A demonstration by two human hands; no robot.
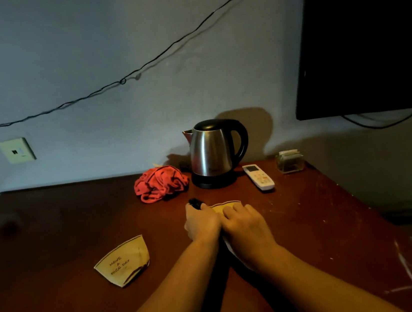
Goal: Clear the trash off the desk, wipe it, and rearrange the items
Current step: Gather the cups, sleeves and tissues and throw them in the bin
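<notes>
Gripping a small black object in curled fingers, the left hand sits at the centre of the dark red desk, its side touching the right hand. The right hand lies with fingers bent over a flattened paper cup sleeve, of which only the far edge shows at 12 o'clock from the knuckles. I cannot tell whether those fingers pinch the sleeve or merely press it. A second flattened sleeve, handwritten, lies at 8 o'clock from the hands, well apart. A crumpled red cloth sits at 11 o'clock, just beside a steel kettle at 12 o'clock. A white remote lies at 1 o'clock, a small glass holder beyond it.
</notes>
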